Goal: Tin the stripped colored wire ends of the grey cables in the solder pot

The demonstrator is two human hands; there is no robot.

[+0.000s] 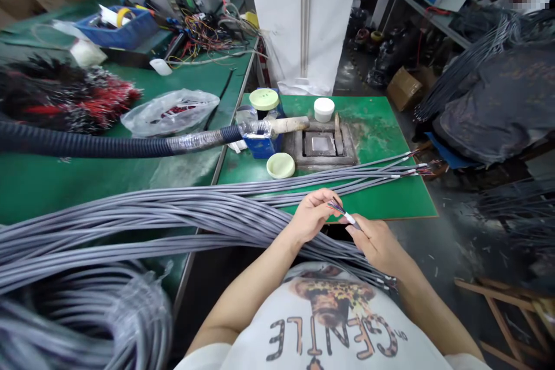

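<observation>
T-shirt (329, 318) | left hand (310, 217), right hand (377, 245) | pinch cable end (349, 217), partly hidden

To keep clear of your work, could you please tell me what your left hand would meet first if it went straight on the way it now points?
Probably the grey cables across the green mat, just ahead of the left hand; depth is unclear, so it might pass above them.

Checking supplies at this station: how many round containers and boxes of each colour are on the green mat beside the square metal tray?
Pale green round plastic containers: 2
White round plastic jar: 1
Blue box: 1
Total: 4
</observation>
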